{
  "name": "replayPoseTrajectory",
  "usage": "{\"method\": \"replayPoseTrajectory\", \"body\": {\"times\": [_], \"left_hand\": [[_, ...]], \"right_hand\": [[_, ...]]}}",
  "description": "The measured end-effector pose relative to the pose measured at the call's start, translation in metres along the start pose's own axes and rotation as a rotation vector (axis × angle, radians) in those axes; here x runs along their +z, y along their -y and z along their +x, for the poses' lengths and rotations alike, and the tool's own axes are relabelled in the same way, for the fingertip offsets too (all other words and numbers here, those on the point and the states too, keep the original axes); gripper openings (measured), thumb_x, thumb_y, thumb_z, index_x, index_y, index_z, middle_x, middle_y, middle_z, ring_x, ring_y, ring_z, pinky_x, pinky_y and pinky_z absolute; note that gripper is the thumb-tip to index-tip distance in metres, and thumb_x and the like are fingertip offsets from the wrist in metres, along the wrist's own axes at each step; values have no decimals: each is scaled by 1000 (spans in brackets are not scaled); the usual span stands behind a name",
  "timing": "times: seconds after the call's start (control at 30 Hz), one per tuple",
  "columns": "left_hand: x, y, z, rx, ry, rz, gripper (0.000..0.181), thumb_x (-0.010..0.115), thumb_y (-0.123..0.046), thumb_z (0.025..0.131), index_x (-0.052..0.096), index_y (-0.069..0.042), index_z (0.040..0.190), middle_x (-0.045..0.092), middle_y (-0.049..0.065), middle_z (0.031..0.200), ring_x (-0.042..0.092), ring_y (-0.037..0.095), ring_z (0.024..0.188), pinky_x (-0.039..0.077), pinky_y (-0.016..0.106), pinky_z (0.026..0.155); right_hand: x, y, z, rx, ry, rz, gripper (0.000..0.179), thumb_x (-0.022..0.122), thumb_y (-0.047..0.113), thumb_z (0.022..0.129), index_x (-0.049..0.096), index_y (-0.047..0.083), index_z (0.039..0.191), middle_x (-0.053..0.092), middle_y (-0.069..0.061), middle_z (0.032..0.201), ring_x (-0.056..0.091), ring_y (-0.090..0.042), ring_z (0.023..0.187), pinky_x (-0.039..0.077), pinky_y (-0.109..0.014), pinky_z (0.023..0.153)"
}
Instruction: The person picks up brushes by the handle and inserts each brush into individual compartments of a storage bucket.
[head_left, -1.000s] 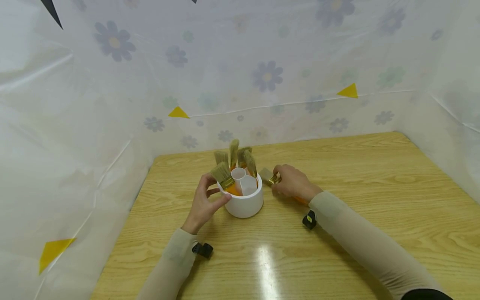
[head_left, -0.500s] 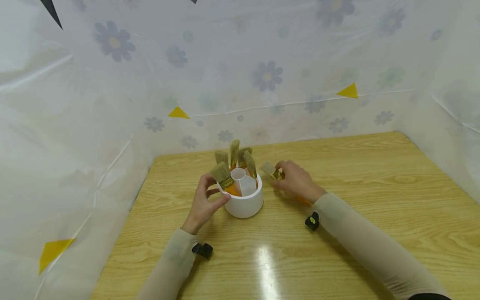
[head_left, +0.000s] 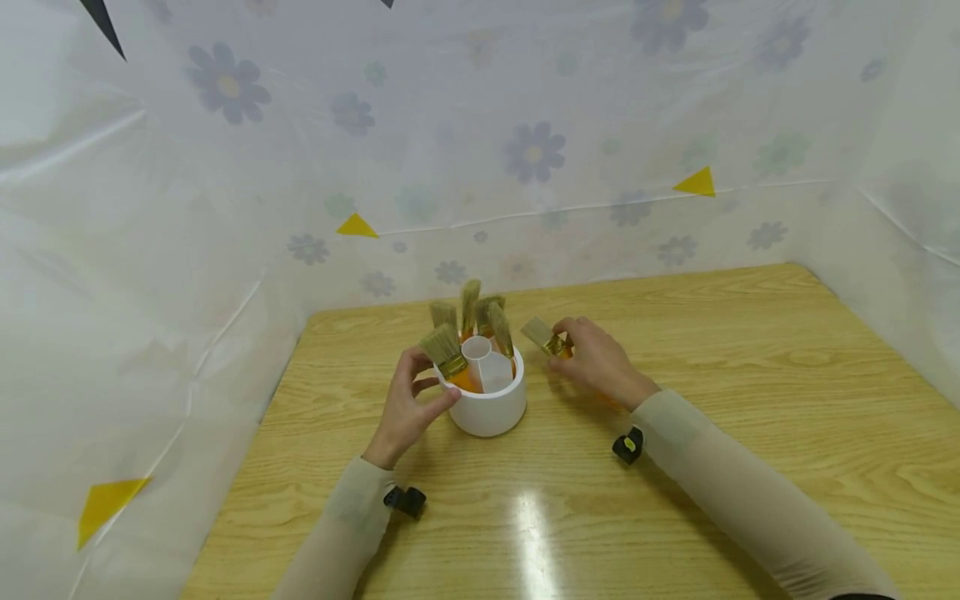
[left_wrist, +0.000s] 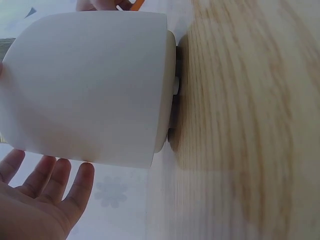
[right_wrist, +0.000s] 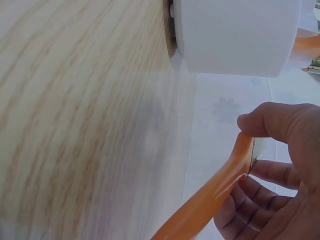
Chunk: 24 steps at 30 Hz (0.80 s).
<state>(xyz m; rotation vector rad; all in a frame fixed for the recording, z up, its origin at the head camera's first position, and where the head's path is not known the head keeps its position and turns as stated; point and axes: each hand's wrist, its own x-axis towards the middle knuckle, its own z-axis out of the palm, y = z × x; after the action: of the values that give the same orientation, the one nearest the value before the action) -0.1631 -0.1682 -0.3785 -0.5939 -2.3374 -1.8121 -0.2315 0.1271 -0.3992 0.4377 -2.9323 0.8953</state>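
A white round divided holder (head_left: 489, 414) stands on the wooden table with several paintbrushes (head_left: 444, 348) in it, bristles up. My left hand (head_left: 401, 408) grips its left side, thumb at the near rim and fingers on the outer wall. In the left wrist view, those fingertips (left_wrist: 86, 172) meet the white wall. Just right of the holder, my right hand (head_left: 600, 362) pinches another paintbrush (head_left: 536, 332) near its metal band, bristles towards the holder. Its orange handle (right_wrist: 210, 195) slants down past the fingers in the right wrist view.
The wooden table (head_left: 750, 375) meets flower-patterned white sheeting (head_left: 465, 167) at the back. Sheeting also hangs at both sides, with yellow triangles (head_left: 697, 182) on it. A small round white tube (head_left: 477, 347) rises in the holder's middle.
My right hand has drawn slightly right and up with the paintbrush, whose bristles now sit a little farther above the table. My left hand and the holder have hardly moved.
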Motion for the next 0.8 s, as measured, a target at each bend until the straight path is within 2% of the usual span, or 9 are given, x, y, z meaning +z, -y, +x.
{"method": "replayPoseTrajectory", "body": {"times": [0.3,0.53,0.8], "left_hand": [[0,1,0,11,9,19,63,74,-5,80,40,-4,133,46,12,129,46,33,119,44,52,96],[0,2,0,16,11,24,64,74,-5,81,40,-3,135,47,14,129,46,33,119,44,53,96],[-1,0,0,5,14,26,63,72,-3,82,40,-2,136,47,16,130,46,35,119,43,56,97]], "right_hand": [[-5,-1,-3,1,-33,45,52,71,28,84,53,7,128,55,-10,103,56,-25,85,48,-40,68],[-10,-3,-6,11,-62,55,54,70,29,85,52,7,131,55,-10,104,55,-24,82,47,-37,64],[-13,-4,-9,-21,-121,62,53,69,29,87,51,6,131,53,-9,101,52,-23,78,46,-36,63]]}}
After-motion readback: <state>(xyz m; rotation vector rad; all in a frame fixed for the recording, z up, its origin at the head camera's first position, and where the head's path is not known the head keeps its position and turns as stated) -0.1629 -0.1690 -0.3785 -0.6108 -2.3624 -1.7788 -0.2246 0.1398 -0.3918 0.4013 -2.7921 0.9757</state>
